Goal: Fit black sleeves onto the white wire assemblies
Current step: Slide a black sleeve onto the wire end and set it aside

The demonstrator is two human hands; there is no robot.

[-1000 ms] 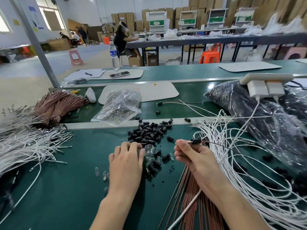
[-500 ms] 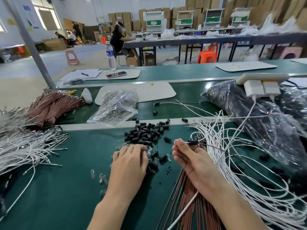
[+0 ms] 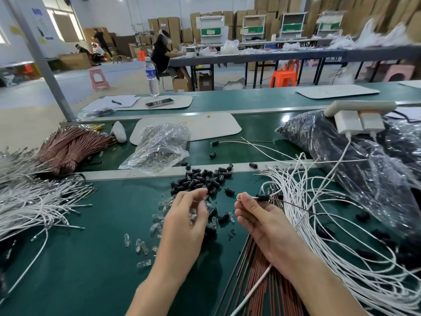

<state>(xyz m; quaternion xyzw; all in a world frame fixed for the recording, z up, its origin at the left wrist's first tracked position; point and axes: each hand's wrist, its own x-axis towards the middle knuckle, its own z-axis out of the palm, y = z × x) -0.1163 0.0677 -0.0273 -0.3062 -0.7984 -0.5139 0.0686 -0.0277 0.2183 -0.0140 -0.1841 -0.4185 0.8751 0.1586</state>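
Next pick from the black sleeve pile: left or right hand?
Left, likely. The left hand hovers right at the black sleeves, fingertips by the pile; whether it holds something is unclear. The right hand is busy: its grip pinches a wire end carrying a fitted sleeve.

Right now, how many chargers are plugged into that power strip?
2. Both white, side by side under the power strip at right: first charger toward the middle, second charger outboard. The strip's back side is hidden.

Small black sleeves (image 3: 200,180) lie heaped at 12 o'clock; one sleeve (image 3: 263,197) sits threaded on a thin wire (image 3: 253,197) at centre. Tangled white wire assemblies (image 3: 319,224) sprawl at 3 o'clock.
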